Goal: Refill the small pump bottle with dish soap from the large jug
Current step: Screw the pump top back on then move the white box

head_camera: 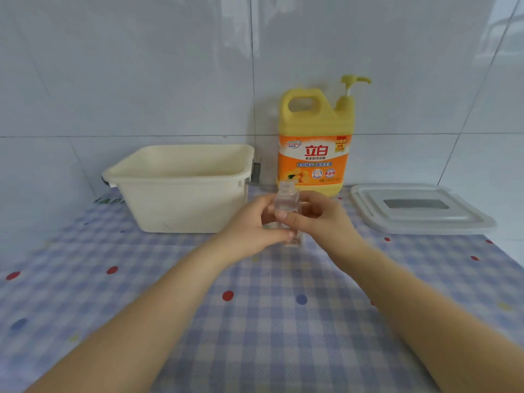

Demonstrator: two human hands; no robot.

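A small clear bottle point(285, 199) with an open threaded neck and no pump top stands upright in the middle, just above the checked cloth. My left hand point(255, 225) grips its left side and my right hand point(317, 219) grips its right side, thumb across the front. Behind it, against the tiled wall, stands the large yellow dish soap jug point(314, 140) with an orange label, a handle and a yellow pump head pointing right. The small bottle looks empty or nearly so.
A cream plastic tub point(181, 191) sits at the back left, close to the jug. A clear flat container lid point(419, 208) lies at the back right. A blue checked cloth point(255, 321) with coloured dots covers the counter.
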